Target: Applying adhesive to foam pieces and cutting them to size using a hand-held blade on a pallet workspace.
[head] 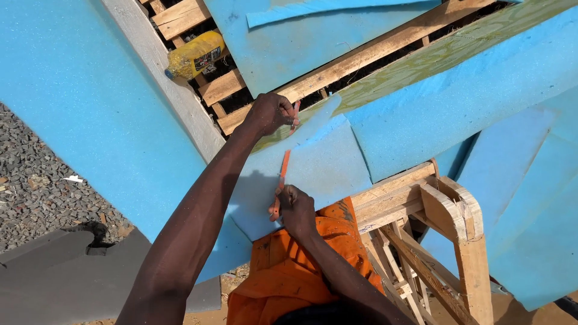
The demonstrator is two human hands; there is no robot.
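On the blue foam sheet (319, 162) draped over a wooden frame (421, 198), an orange-handled cutting tool (281, 180) is held by the right hand (295, 207), which is clenched around the tool's lower end, the thin orange strip pointing up across the foam. Above that spot on the same sheet, the left hand (270, 113) is pressed down at the foam's upper edge, its fingers curled; something thin and reddish shows just beside it, but whether it is gripped cannot be told. Above and to the left of the foam sheet, a yellow plastic bottle (195, 54) with a dark label band is seen lying on its side among wooden slats (223, 87). Below the sheet, orange cloth (289, 265) is seen under the right forearm. Far left of the sheet, grey gravel (36, 180) and a grey foam slab (60, 277) are visible.
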